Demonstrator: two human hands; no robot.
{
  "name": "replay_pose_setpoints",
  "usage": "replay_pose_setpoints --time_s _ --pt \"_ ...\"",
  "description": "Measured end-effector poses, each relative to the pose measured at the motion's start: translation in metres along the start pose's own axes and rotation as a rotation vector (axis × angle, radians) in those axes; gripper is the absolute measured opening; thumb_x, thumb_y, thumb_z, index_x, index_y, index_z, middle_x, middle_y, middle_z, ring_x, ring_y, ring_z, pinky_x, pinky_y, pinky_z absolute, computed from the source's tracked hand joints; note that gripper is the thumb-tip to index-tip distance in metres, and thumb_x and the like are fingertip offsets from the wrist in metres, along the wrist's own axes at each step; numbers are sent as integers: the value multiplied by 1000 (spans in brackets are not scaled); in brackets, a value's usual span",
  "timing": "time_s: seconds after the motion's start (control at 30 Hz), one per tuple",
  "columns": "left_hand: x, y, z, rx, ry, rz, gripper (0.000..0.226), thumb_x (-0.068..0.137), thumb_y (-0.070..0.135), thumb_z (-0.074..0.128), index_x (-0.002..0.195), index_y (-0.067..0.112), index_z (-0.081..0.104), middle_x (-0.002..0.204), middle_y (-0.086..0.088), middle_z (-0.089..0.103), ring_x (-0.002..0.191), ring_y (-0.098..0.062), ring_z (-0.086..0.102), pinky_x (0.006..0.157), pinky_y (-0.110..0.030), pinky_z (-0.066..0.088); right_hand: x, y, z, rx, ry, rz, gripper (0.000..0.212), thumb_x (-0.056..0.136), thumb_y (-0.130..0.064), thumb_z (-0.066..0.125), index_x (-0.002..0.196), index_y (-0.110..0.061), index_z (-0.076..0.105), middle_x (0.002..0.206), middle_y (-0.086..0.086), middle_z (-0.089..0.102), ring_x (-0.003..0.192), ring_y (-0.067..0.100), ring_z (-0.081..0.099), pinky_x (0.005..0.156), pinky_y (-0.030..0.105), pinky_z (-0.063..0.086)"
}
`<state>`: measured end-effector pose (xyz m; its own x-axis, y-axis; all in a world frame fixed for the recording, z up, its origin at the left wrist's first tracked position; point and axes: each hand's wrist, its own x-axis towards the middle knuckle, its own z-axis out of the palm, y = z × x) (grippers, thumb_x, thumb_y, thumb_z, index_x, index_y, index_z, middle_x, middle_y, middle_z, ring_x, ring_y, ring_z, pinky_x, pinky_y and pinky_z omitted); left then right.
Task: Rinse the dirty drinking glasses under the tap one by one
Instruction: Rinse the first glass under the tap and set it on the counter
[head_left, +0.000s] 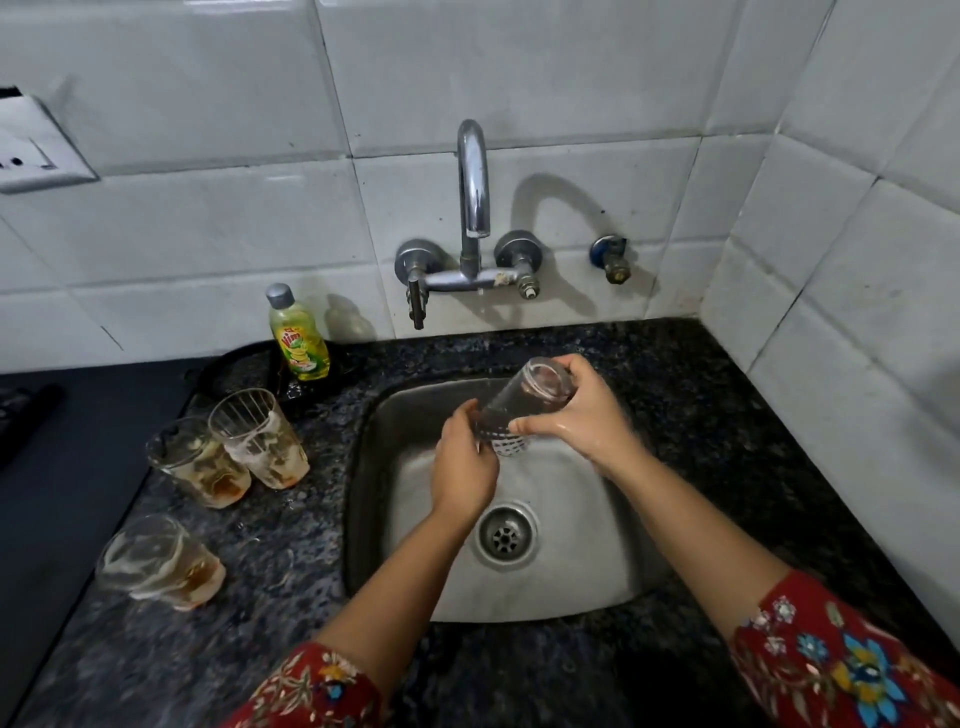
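While both hands (464, 465) (589, 418) grip a glass (522, 402) over the sink (576, 525), dark granite (711, 421) meets white tiles (208, 234).

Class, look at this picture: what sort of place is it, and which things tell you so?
Most likely a home kitchen: a steel sink under a wall tap, a soap bottle, and dirty glasses on the stone counter.

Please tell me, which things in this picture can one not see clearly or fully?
Head view:
the held glass: partly covered by the left hand and right hand; clean or not, cannot tell.
the tap: any water stream is too faint to confirm.
the dark object at the left edge: cut off and blurred.
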<state>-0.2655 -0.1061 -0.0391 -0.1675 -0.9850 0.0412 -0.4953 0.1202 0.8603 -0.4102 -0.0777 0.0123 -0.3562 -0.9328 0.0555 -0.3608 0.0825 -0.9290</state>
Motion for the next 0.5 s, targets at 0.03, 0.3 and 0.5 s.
replay_pose_setpoints --time_s 0.03,0.3,0.5 --pt "-1 1 2 16 -11 3 53 86 3 51 137 15 43 138 -8 49 125 -25 49 106 -38 40 -2 -4 1 -23 8 -42 65 46 -19 92 99 -20 55 91 -9 65 83 6 62 73 12 48" --pt "-16 -12 -5 260 4 9 55 86 13 57 138 20 42 140 -1 47 127 -22 46 104 -36 39 -15 4 9 -238 59 -216 65 51 -30 87 110 -23 60 104 -2 67 94 13 63 82 27 53" --pt "-23 -14 -19 238 49 31 46 89 20 59 133 21 48 136 1 50 124 -17 49 99 -31 40 -16 12 15 -225 30 -184 64 52 -27 88 110 -22 61 104 -2 67 92 13 62 81 30 53"
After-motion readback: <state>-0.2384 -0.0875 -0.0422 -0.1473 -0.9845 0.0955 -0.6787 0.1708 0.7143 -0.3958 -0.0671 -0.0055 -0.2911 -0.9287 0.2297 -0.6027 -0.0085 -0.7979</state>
